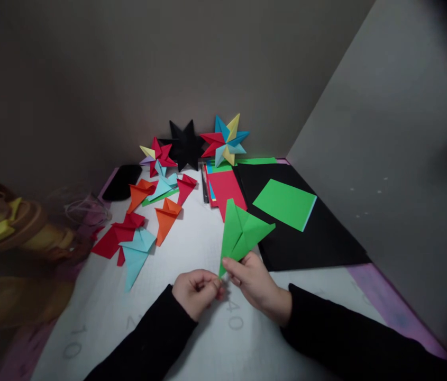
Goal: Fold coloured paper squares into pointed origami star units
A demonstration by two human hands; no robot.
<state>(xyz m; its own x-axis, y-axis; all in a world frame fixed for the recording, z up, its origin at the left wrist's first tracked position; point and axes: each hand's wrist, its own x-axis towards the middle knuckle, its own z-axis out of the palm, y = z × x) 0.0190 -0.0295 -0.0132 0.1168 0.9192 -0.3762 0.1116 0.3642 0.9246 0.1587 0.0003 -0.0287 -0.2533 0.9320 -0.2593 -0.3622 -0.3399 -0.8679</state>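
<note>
A folded green paper piece is held up over the white table surface, its pointed lower end toward me. My right hand pinches its lower right part, thumb on top. At the bottom tip, my left hand is closed, thumb and finger pinching the point. The piece has a centre crease and two spread flaps at its far end. Beyond it lies a red sheet, and to the right a green sheet rests on a black board.
Folded orange, light blue and red papers lie at the left. A black star and a multicoloured star lean against the back wall. A dark flat object sits back left, with brown and yellow items beyond the table's left edge.
</note>
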